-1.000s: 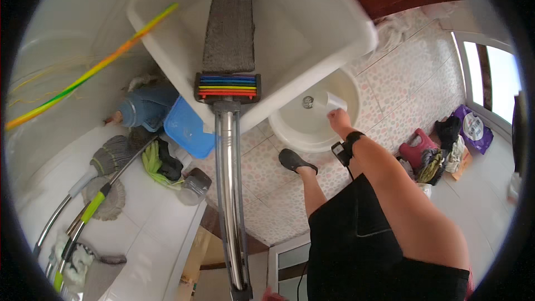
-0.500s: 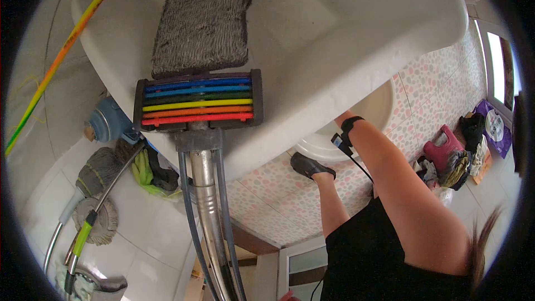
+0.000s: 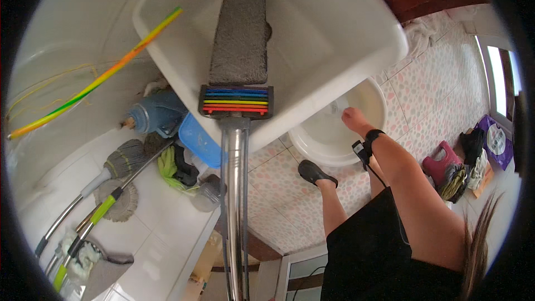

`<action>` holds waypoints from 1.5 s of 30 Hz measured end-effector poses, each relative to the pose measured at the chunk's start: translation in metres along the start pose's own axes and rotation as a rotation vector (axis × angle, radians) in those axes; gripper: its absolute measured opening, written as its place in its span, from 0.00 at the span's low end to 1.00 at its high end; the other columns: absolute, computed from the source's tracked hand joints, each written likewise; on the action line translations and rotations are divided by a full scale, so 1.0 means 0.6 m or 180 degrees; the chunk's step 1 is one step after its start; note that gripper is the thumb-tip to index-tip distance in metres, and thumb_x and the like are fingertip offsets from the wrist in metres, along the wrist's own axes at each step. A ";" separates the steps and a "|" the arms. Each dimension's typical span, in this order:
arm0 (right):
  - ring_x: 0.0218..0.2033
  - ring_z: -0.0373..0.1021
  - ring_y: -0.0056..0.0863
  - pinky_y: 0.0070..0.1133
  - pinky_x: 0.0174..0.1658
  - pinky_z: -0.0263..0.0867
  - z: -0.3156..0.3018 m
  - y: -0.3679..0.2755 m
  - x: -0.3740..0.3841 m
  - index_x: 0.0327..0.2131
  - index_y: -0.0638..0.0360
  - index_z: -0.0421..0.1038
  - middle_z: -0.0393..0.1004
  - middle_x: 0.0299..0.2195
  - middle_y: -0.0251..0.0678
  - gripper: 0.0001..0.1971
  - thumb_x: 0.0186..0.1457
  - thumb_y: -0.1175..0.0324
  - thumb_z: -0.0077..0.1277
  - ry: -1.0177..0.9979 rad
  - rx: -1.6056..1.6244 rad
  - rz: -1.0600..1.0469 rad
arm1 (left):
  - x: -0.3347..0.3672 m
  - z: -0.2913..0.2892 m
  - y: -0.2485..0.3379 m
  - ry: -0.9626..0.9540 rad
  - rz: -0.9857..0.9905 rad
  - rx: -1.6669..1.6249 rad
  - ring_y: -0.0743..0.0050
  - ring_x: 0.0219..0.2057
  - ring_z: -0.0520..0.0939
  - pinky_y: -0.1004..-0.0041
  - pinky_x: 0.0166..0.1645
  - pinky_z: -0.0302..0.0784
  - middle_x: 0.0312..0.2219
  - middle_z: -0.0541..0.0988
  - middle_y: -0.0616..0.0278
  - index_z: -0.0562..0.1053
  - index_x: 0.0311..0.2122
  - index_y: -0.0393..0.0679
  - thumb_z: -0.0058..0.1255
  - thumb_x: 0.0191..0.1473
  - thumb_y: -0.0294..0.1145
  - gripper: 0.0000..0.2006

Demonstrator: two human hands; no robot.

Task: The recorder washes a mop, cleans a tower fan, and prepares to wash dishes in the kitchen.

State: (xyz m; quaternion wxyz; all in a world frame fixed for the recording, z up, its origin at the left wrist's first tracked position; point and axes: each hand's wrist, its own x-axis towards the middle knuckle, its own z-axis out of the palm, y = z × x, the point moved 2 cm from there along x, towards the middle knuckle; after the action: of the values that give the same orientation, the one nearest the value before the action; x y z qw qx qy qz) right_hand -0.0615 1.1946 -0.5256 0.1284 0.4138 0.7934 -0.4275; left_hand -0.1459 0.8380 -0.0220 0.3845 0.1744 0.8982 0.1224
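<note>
A flat mop with a grey pad (image 3: 239, 33) and a rainbow-striped squeezer head (image 3: 236, 101) rests in the white sink (image 3: 329, 61). Its metal pole (image 3: 236, 189) runs over the sink's front edge and down out of the picture. My right hand (image 3: 356, 120), with a black strap (image 3: 372, 140) at the wrist, hovers over a round white basin (image 3: 304, 147). The fingers are curled closed, and nothing shows in them. My left hand is out of view; whether it touches the pole cannot be seen.
On the left are a yellow-orange-green stick (image 3: 100, 72), a blue jug (image 3: 153, 116), a blue tub (image 3: 200, 140) and several mops, one with a green grip (image 3: 103, 209). At right, a pink container (image 3: 443, 159) and a purple bag (image 3: 493, 139) lie by the wall.
The sink and mop appear smaller and lower as the view shifts. The mop's head now looks farther off. My right hand, hidden behind the sink edge before, now shows above the basin.
</note>
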 end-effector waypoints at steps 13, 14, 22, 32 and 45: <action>0.24 0.65 0.24 0.21 0.30 0.62 -0.296 -0.180 -0.256 0.28 0.63 0.69 0.69 0.21 0.38 0.11 0.46 0.65 0.45 -0.0414 0.1159 0.0124 | -0.082 -0.100 -0.071 0.0265 -0.0480 -0.0173 0.70 0.20 0.73 0.73 0.23 0.67 0.20 0.72 0.59 0.67 0.31 0.39 0.49 0.43 0.38 0.14; 0.24 0.65 0.24 0.21 0.30 0.62 -0.317 -0.203 -0.267 0.28 0.63 0.69 0.69 0.21 0.38 0.11 0.46 0.65 0.45 -0.0399 0.1131 0.0070 | -0.078 -0.109 -0.079 0.0314 -0.0468 -0.0210 0.70 0.20 0.73 0.73 0.23 0.67 0.20 0.72 0.59 0.67 0.31 0.39 0.49 0.43 0.38 0.14; 0.23 0.64 0.20 0.18 0.29 0.61 -0.472 -0.374 -0.316 0.26 0.65 0.68 0.69 0.21 0.35 0.07 0.47 0.70 0.44 -0.0192 0.1306 -0.0900 | -0.080 -0.095 -0.113 -0.1304 -0.1901 -0.2162 0.81 0.15 0.69 0.79 0.20 0.64 0.15 0.69 0.67 0.66 0.28 0.38 0.53 0.43 0.36 0.13; 0.22 0.64 0.41 0.26 0.27 0.59 -0.526 -0.540 -0.246 0.22 0.66 0.64 0.66 0.19 0.46 0.09 0.47 0.68 0.42 0.0147 0.0274 -0.1490 | -0.143 -0.065 0.040 -0.1622 -0.1650 -0.2393 0.80 0.15 0.69 0.77 0.21 0.65 0.14 0.68 0.65 0.65 0.27 0.37 0.44 0.50 0.36 0.11; 0.27 0.65 0.46 0.35 0.31 0.60 -0.486 -0.582 -0.138 0.20 0.63 0.65 0.68 0.23 0.48 0.10 0.46 0.66 0.40 0.0091 -0.0963 -0.1910 | -0.172 -0.040 0.099 -0.1164 -0.1423 -0.2524 0.76 0.20 0.68 0.73 0.24 0.66 0.16 0.68 0.64 0.66 0.29 0.37 0.49 0.43 0.39 0.14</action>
State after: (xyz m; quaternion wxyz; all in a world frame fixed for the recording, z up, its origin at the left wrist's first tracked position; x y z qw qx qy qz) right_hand -0.2337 1.2761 -0.1041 0.0457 0.1439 0.9361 -0.3178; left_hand -0.0840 0.8482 0.0821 0.5896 -0.1639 0.7156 0.3368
